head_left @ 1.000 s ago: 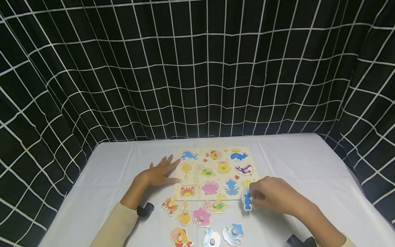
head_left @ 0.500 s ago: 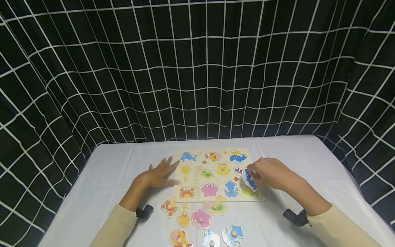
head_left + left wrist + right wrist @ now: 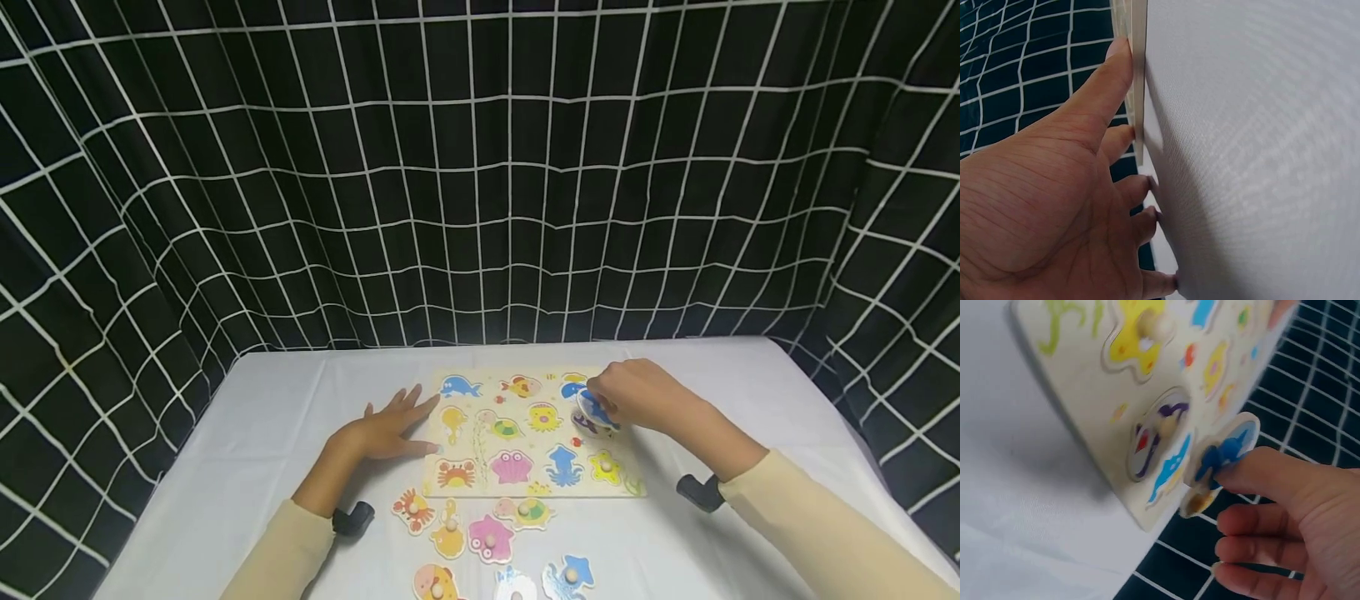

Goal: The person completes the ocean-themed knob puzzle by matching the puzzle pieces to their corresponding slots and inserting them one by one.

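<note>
Moved my right hand (image 3: 633, 398) up from the board's lower-right corner toward 1 o'clock; it now sits over the upper-right part of the puzzle board (image 3: 525, 433), carrying the blue whale piece (image 3: 592, 408) with it. Right fingers (image 3: 1260, 478) pinch that piece by its knob, held just above the board, next to the blue whale slot; in the right wrist view the piece (image 3: 1225, 453) is tilted and apart from the board face. Left hand (image 3: 386, 429) hasn't shifted: flat on the white surface (image 3: 262, 433) at 9 o'clock of the board, fingers (image 3: 1110, 81) straight, released, tips touching the board's left edge (image 3: 1139, 75). Yellow starfish piece (image 3: 604, 467) is seated in the board at 5 o'clock. Loose pieces lie on the surface at 6 o'clock of the board: crab (image 3: 412, 507), pink shell (image 3: 489, 537), turtle (image 3: 528, 511), blue squid (image 3: 568, 575).
</note>
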A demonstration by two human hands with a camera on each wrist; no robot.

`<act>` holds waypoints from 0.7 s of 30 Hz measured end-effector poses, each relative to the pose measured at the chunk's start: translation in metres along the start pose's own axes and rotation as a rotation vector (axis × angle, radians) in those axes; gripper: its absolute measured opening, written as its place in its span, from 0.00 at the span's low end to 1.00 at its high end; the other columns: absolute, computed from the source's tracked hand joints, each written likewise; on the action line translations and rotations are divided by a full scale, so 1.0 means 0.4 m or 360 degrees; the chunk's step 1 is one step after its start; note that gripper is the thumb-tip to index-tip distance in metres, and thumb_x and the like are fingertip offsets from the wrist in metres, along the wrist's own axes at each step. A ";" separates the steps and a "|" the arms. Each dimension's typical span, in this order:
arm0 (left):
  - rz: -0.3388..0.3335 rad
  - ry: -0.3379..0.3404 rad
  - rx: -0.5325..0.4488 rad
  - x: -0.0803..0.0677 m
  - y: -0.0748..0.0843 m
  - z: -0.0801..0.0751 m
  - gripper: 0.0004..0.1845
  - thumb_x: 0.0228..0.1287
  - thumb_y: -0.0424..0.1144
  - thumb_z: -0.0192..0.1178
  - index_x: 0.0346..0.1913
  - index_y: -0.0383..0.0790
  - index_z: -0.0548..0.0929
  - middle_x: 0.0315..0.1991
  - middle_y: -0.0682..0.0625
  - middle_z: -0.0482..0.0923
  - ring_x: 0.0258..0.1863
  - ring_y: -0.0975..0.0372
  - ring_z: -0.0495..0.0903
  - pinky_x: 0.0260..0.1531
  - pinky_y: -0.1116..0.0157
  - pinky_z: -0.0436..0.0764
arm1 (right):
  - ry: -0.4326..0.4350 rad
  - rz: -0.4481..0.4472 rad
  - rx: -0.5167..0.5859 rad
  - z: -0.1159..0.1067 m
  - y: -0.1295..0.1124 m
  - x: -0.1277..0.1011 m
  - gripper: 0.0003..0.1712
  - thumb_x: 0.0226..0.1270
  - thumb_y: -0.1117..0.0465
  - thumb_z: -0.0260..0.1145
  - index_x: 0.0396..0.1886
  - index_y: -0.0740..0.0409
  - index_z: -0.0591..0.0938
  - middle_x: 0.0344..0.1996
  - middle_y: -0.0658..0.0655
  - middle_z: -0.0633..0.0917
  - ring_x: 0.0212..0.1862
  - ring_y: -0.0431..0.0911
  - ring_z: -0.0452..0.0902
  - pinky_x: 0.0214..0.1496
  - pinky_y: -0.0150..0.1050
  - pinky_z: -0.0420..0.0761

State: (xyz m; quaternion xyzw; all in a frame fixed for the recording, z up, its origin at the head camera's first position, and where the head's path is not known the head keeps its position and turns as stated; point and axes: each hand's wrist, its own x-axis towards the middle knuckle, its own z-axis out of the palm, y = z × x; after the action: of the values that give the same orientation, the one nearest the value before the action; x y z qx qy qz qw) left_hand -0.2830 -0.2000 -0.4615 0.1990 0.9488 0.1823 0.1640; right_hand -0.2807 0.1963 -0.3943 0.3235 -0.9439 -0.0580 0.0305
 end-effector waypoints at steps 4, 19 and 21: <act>-0.0004 -0.0004 0.0001 0.000 -0.002 0.000 0.48 0.64 0.65 0.62 0.82 0.53 0.55 0.82 0.41 0.41 0.81 0.44 0.38 0.70 0.29 0.38 | 0.0034 -0.0042 -0.0115 0.013 0.010 0.030 0.12 0.53 0.66 0.79 0.38 0.55 0.87 0.25 0.49 0.84 0.24 0.41 0.69 0.30 0.34 0.76; -0.0016 -0.0003 0.0029 0.002 -0.006 0.002 0.49 0.63 0.67 0.62 0.82 0.53 0.55 0.83 0.42 0.41 0.81 0.44 0.38 0.71 0.30 0.38 | 0.0039 -0.0198 -0.0424 0.076 0.045 0.112 0.17 0.54 0.63 0.80 0.45 0.54 0.87 0.30 0.52 0.87 0.26 0.43 0.77 0.37 0.38 0.85; -0.0019 -0.0007 0.0028 0.003 -0.007 0.003 0.49 0.63 0.66 0.62 0.82 0.53 0.55 0.83 0.41 0.41 0.81 0.44 0.38 0.71 0.30 0.38 | 0.0034 -0.0203 -0.0423 0.085 0.046 0.117 0.17 0.54 0.63 0.80 0.44 0.53 0.88 0.30 0.52 0.87 0.26 0.42 0.76 0.36 0.38 0.84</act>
State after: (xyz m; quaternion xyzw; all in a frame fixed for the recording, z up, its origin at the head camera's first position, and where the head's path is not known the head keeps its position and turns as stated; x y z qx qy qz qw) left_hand -0.2846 -0.2016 -0.4642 0.1953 0.9512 0.1724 0.1653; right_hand -0.3321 0.1853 -0.4248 0.3766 -0.9051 -0.1809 0.0793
